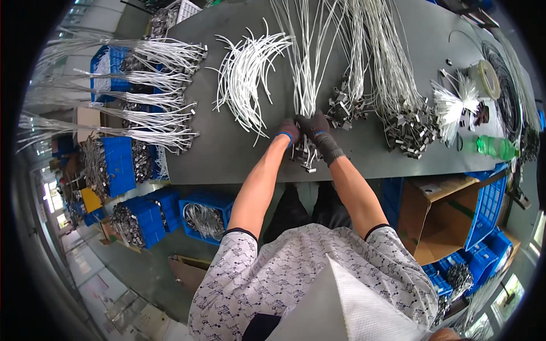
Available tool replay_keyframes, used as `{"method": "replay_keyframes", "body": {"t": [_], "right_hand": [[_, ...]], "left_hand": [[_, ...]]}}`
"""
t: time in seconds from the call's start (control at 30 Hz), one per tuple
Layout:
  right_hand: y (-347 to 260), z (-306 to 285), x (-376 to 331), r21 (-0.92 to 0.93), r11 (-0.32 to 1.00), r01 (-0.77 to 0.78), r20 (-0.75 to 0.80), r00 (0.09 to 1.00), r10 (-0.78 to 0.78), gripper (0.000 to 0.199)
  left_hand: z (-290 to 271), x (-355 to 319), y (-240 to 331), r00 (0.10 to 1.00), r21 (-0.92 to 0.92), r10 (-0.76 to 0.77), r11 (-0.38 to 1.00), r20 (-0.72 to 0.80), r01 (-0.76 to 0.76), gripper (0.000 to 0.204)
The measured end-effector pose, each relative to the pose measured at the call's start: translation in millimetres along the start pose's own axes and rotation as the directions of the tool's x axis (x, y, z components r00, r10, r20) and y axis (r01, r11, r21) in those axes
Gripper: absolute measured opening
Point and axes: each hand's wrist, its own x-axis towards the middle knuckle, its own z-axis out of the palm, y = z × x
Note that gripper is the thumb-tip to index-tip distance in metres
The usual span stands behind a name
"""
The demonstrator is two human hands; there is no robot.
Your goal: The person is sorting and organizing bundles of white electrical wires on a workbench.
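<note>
My left hand (289,129) and my right hand (313,126), both in dark gloves, close together around a bundle of thin white wires (307,79) near the table's front edge. The wires run away from me across the grey table (199,165). Small metal-ended connectors (307,159) stick out below my hands on the near side. Just left of the bundle lies a loose pile of short white tubes (244,77). Right of my hands rest more wire bundles, with heaps of dark and silver connectors (412,128) at their near ends. My fingertips are partly hidden by the gloves and wires.
Several wire bundles (159,102) hang over blue crates (119,165) at the left. A green bottle (496,148), a tape roll (486,79) and white ties (454,102) sit at the table's right. An open cardboard box (443,216) stands below the front edge.
</note>
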Motion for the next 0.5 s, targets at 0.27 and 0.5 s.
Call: {"method": "replay_keyframes", "body": {"t": [0.27,0.5], "right_hand": [[29,-1,8,-0.16,0.981,-0.109,0.038,0.992,0.117,0.055],[41,-39,-84,0.008,0.965,0.263,-0.153,0.954,-0.259,0.04]], "left_hand": [[20,-72,31,0.958,-0.15,0.243,0.953,-0.15,-0.265,0.045],[37,-80,-8,0.855,-0.61,0.392,0.601,-0.34,-0.517,0.034]]}}
